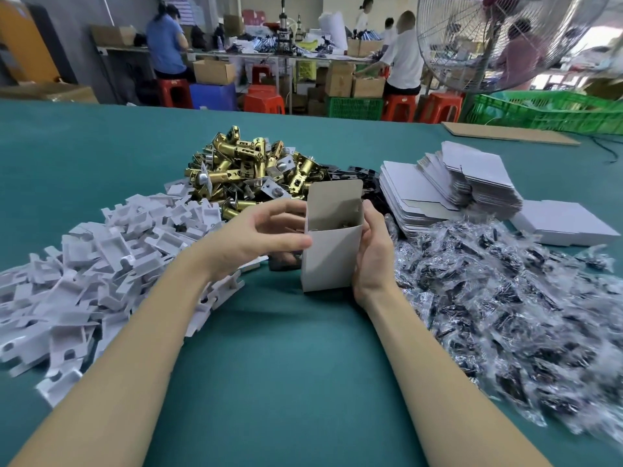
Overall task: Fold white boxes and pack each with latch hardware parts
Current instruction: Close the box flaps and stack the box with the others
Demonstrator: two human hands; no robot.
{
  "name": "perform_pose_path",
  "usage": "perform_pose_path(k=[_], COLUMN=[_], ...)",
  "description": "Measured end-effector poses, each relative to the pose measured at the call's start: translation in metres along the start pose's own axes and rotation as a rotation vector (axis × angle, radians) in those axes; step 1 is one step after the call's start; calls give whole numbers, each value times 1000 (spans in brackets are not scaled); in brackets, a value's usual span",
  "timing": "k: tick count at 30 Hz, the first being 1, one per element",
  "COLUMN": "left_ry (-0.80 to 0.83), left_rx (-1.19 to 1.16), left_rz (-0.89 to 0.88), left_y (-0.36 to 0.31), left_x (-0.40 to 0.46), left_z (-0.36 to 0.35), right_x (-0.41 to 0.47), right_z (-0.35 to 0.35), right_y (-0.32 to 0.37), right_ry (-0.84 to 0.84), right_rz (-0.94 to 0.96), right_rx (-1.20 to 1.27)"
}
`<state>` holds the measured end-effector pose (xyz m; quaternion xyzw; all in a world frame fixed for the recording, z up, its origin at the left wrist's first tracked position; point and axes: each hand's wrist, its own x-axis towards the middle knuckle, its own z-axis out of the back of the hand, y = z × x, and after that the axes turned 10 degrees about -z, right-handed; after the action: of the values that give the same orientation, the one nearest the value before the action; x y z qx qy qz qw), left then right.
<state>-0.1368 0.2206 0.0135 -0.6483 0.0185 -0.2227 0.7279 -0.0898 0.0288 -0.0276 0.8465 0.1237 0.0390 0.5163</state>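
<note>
My right hand (pixel 372 254) cups the side of an upright white box (pixel 332 261) standing open-topped on the green table (pixel 269 365) in front of the brass latches (pixel 249 170), while my left hand (pixel 266 234), fingers loosely curled and empty, touches its other edge.

Bright even light, blurred warped edges

On the desk (pixel 269 365), box (pixel 332 254) stands centre; inserts (pixel 101 264) left, latches (pixel 249 166) far, bagged parts (pixel 505 315) right.
</note>
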Motion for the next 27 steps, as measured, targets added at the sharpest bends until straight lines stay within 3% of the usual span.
perform_pose_path(k=[15, 27], left_ry=[-246, -88], left_rx=[55, -5], left_rz=[-199, -90], left_y=[6, 1], left_x=[11, 3], left_z=[-16, -2], right_x=[3, 1], right_z=[-9, -9], right_y=[0, -3], right_ry=[-24, 2], right_rz=[-16, -27], right_rx=[28, -136])
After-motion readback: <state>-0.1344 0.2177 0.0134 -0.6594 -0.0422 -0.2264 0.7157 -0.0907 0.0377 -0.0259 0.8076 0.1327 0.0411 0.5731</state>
